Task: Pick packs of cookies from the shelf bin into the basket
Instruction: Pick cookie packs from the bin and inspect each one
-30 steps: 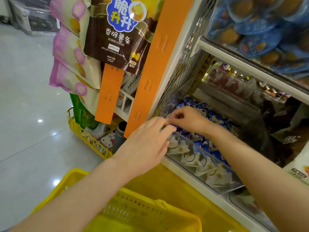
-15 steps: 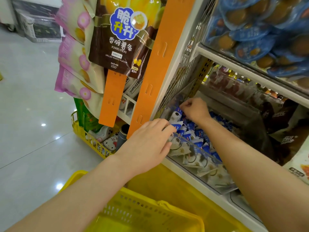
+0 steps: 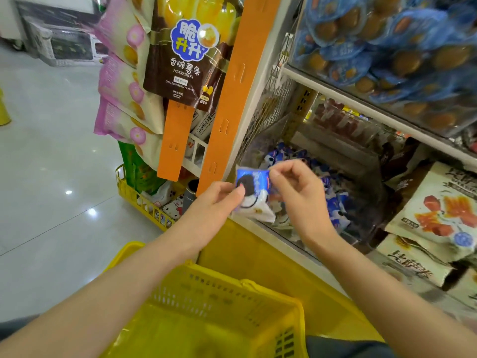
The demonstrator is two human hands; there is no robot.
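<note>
- Left hand (image 3: 215,202) pinches the cookie pack (image 3: 251,186) low, right hand (image 3: 296,195) pinches its top corner.
- I'd free one hand — carry it down into the basket (image 3: 222,276), no tossing.

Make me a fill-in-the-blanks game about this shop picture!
1. The basket under the arms is coloured ____.
2. The left hand and right hand together pinch one cookie pack, which is white and ____.
3. The brown hanging bag reads POTATO ____.
Missing words: yellow; blue; STICKS.
</note>
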